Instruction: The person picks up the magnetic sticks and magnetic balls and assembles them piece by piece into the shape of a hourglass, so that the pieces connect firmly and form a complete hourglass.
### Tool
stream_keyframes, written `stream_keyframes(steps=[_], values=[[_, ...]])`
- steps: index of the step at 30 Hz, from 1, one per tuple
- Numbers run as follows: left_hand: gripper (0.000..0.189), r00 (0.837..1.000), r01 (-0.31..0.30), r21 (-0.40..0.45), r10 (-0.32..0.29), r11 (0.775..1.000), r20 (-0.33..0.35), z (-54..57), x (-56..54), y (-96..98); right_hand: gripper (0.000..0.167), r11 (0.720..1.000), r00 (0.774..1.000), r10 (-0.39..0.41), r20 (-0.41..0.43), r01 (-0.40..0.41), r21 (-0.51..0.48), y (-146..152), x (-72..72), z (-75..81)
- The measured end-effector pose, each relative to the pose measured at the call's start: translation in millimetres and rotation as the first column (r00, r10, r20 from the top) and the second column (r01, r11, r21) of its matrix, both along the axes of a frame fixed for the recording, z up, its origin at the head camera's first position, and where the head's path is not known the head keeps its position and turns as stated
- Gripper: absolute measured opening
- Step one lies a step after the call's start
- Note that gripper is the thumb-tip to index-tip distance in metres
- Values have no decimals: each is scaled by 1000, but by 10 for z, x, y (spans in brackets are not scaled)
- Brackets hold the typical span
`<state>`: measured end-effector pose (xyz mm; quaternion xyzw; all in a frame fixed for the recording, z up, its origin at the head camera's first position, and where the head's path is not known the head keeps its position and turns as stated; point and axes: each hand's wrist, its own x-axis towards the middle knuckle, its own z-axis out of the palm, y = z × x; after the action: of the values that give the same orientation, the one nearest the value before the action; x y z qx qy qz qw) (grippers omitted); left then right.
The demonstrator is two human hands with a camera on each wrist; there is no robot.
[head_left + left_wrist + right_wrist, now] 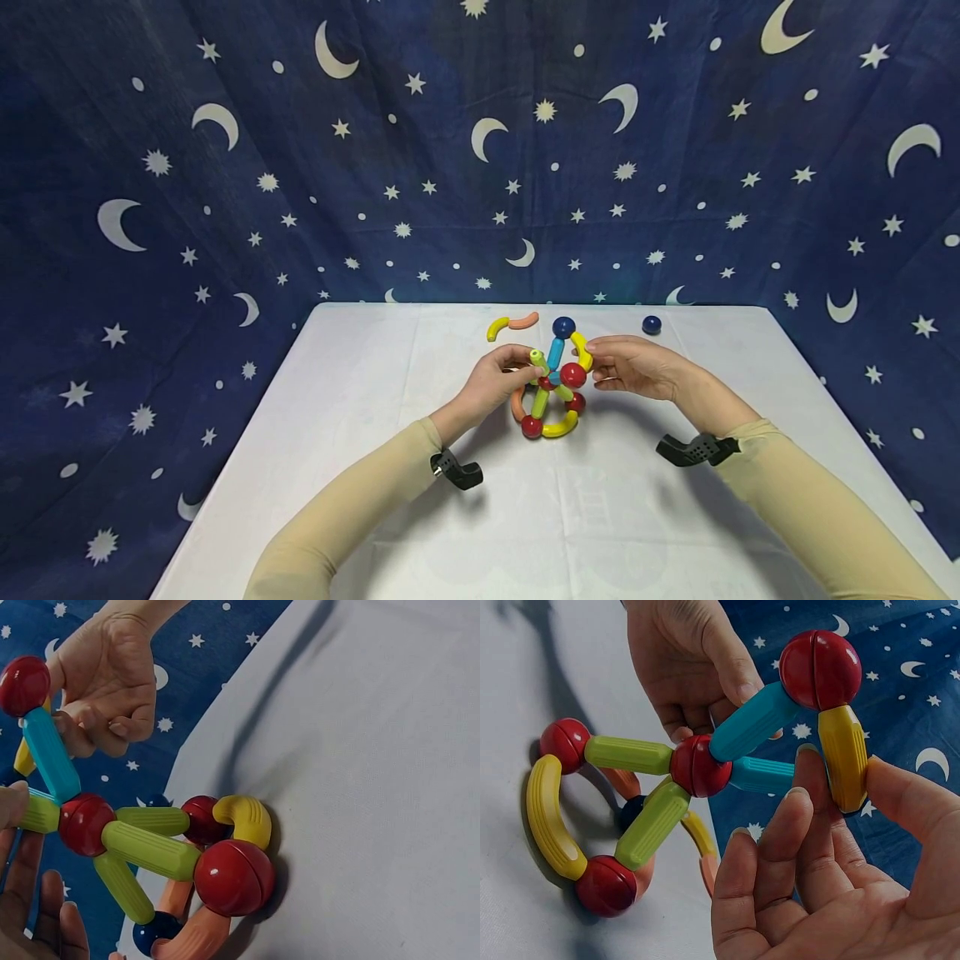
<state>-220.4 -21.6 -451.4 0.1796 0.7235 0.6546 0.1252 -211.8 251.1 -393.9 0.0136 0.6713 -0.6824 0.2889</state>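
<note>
A magnetic stick-and-ball model stands over the table, with a red centre ball (700,766) joining lime-green rods (630,755) and light-blue rods (754,721). Its lower ring has red balls (532,427), a yellow curved rod (559,424) and orange curved rods (193,934). My left hand (491,382) pinches a lime-green rod (538,360) near the centre. With thumb and fingers, my right hand (637,367) pinches a yellow curved rod (843,757) below a red ball (821,670). That rod spans between this ball and the dark blue ball (564,327) on top.
Behind the model on the white table (375,400) lie a loose yellow curved rod (497,328) and an orange curved rod (524,321), end to end. A loose dark blue ball (652,325) lies at the back right. A star-and-moon cloth (450,150) hangs behind.
</note>
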Motion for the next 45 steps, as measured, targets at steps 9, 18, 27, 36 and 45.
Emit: stream_keyframes(steps=[9,18,27,36,45], values=[[30,1000,3,8,-3,1000,29,-19,1,7,29,1000,1000,-4,2,4,10,-1,-5,-4],[29,999,24,19,-25,1000,39,-21,2,-9,39,1000,1000,-6,-1,6,18,0,-7,-13],[29,999,20,9,-20,1000,28,-32,-1,-3,32,1000,1000,-6,0,6,11,1,-5,-18],[30,1000,11,11,-11,1000,11,-39,5,6,36,1000,1000,-6,1,6,0,5,-3,-17],[31,1000,19,9,-19,1000,12,-30,6,1,40,1000,1000,-8,-2,8,1,6,-3,-22]])
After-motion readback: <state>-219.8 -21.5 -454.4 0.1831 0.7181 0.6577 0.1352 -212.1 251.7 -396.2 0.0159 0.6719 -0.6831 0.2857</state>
